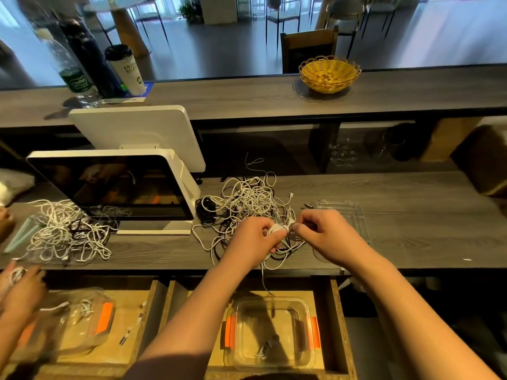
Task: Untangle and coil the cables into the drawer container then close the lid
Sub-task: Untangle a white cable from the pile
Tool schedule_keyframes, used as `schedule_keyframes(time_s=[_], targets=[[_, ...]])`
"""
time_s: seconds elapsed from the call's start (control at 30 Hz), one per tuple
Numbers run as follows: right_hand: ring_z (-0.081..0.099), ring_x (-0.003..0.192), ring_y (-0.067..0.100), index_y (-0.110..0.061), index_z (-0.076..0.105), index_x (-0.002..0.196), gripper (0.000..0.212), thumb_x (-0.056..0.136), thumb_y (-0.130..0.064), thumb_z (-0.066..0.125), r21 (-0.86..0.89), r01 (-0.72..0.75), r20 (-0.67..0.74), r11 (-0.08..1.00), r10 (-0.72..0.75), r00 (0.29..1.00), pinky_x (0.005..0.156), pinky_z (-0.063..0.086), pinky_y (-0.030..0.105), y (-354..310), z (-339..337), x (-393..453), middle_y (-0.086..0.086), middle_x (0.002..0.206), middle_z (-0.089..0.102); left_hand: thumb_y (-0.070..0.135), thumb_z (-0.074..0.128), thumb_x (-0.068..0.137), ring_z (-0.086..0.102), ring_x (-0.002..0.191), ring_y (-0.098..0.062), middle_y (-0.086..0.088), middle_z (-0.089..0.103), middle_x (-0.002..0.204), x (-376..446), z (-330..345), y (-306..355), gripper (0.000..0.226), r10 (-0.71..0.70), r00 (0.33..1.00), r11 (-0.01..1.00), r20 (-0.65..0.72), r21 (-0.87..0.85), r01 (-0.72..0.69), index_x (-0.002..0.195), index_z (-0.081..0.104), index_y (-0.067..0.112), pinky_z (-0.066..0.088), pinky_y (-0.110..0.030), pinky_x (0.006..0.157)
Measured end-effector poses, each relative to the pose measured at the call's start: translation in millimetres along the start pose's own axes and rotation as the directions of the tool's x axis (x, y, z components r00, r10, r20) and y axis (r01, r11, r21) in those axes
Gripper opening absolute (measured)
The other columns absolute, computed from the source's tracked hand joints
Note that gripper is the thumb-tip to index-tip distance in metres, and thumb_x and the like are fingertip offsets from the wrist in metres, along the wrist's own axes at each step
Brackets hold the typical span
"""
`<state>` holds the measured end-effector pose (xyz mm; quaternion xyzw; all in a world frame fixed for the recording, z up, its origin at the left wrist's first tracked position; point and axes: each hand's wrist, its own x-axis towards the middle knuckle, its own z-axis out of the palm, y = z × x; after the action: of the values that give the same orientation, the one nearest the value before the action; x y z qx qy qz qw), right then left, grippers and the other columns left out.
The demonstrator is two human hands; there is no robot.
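Lying open below the grey wood-grain counter [411, 215]: wooden drawer [338, 325], holding a clear square plastic container with orange side clips [299, 308], lid off, with one small dark coiled cable [270, 342] lying in it.
Resting on the counter, right of the pile: clear plastic lid [354, 212], flat.
Sprawling on the counter beside the white-framed display screen [109, 185]: large tangle of white and black cables [247, 204], loops crossing, one strand trailing over the edge toward the drawer.
Gripping a small white cable coil [277, 229] over the tangle's near edge: left hand [253, 237], fingers curled round it.
Pinching the cable end against that coil: right hand [321, 231].
Standing on the upper shelf: white paper cup with black lid [127, 71], print partly readable as "ANYTI… NICE"; yellow woven basket [329, 74], contents unclear.
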<state>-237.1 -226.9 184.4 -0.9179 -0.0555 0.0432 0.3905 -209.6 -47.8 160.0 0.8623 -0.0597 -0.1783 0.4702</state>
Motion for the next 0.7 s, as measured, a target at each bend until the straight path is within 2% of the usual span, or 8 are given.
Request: schedule_keyframes(time_s=[0.1, 0.17, 0.27, 0.4, 0.47, 0.57, 0.63, 0.7], targets=[[0.058, 0.074, -0.001, -0.025, 0.066, 0.091, 0.011, 0.098, -0.029, 0.059, -0.104, 0.063, 0.05, 0.993, -0.058, 0.997, 0.066, 0.046, 0.022, -1, -6, -1, -0.011, 0.079, 0.064, 0.026, 0.069, 0.095, 0.066, 0.064, -0.007, 0.0, 0.073, 0.079, 0, -6, 6, 0.012, -0.01, 0.992, 0.996, 0.129, 0.093, -0.002, 0.098, 0.07, 0.014, 0.057, -0.026, 0.066], [0.06, 0.077, 0.002, -0.023, 0.068, 0.094, 0.009, 0.096, -0.029, 0.062, -0.122, 0.099, 0.043, 0.988, -0.094, 0.995, 0.069, 0.05, 0.026, 0, -9, -1, -0.01, 0.082, 0.065, 0.024, 0.069, 0.095, 0.065, 0.066, -0.006, -0.001, 0.073, 0.081, -1, -10, 9, 0.012, -0.014, 0.966, 0.996, 0.26, 0.087, -0.009, 0.1, 0.07, 0.013, 0.055, -0.021, 0.063], [0.061, 0.065, 0.002, -0.025, 0.067, 0.084, 0.009, 0.088, -0.032, 0.072, -0.011, 0.097, 0.048, 0.995, -0.096, 0.994, 0.06, 0.049, 0.021, 3, -13, 0, -0.009, 0.07, 0.065, 0.018, 0.067, 0.096, 0.067, 0.071, -0.006, -0.006, 0.074, 0.088, -5, -19, 10, 0.01, 0.023, 0.909, 1.0, 0.417, -0.012, -0.02, 0.103, 0.07, 0.012, 0.054, -0.019, 0.065], [0.05, 0.054, 0.006, -0.007, 0.063, 0.072, 0.04, 0.071, -0.044, 0.079, 0.197, 0.074, -0.037, 0.978, -0.068, 0.997, 0.052, 0.04, 0.019, 10, -21, 2, 0.005, 0.061, 0.061, 0.013, 0.064, 0.096, 0.066, 0.073, -0.008, 0.0, 0.074, 0.085, -10, -25, 9, 0.005, 0.122, 0.824, 0.98, 0.553, -0.201, -0.01, 0.101, 0.067, 0.013, 0.054, -0.021, 0.069], [0.047, 0.052, 0.007, -0.002, 0.06, 0.069, 0.047, 0.072, -0.046, 0.075, 0.234, 0.072, -0.078, 0.97, -0.055, 0.995, 0.05, 0.039, 0.018, 14, -22, 4, 0.008, 0.057, 0.057, 0.015, 0.063, 0.094, 0.065, 0.072, -0.008, 0.001, 0.073, 0.083, -13, -24, 11, 0.005, 0.166, 0.814, 0.938, 0.557, -0.344, 0.044, 0.099, 0.064, 0.013, 0.054, -0.019, 0.068], [0.05, 0.055, 0.013, -0.006, 0.063, 0.066, 0.04, 0.085, -0.041, 0.069, 0.285, 0.041, -0.061, 0.957, -0.025, 0.998, 0.055, 0.045, 0.031, 15, -17, 6, 0.012, 0.061, 0.062, 0.021, 0.064, 0.085, 0.061, 0.065, -0.008, -0.002, 0.071, 0.077, -17, -22, 14, 0.02, 0.187, 0.859, 0.798, 0.478, -0.584, 0.151, 0.101, 0.062, 0.009, 0.053, -0.017, 0.063], [0.046, 0.051, 0.004, -0.016, 0.067, 0.068, 0.029, 0.092, -0.031, 0.065, 0.289, 0.002, -0.039, 0.957, 0.01, 0.999, 0.053, 0.041, 0.024, 12, -13, 5, -0.002, 0.055, 0.06, 0.022, 0.063, 0.082, 0.06, 0.062, -0.007, -0.002, 0.07, 0.075, -18, -19, 16, 0.026, 0.168, 0.914, 0.709, 0.369, -0.689, 0.148, 0.103, 0.061, 0.007, 0.052, -0.016, 0.061], [0.039, 0.045, 0.001, -0.011, 0.067, 0.07, 0.034, 0.097, -0.03, 0.058, 0.262, -0.02, -0.018, 0.965, 0.025, 1.0, 0.05, 0.034, 0.017, 10, -6, 6, -0.014, 0.046, 0.05, 0.023, 0.062, 0.083, 0.059, 0.062, -0.006, -0.002, 0.07, 0.074, -16, -16, 17, 0.026, 0.135, 0.963, 0.65, 0.235, -0.755, 0.093, 0.103, 0.061, 0.007, 0.052, -0.017, 0.061]])
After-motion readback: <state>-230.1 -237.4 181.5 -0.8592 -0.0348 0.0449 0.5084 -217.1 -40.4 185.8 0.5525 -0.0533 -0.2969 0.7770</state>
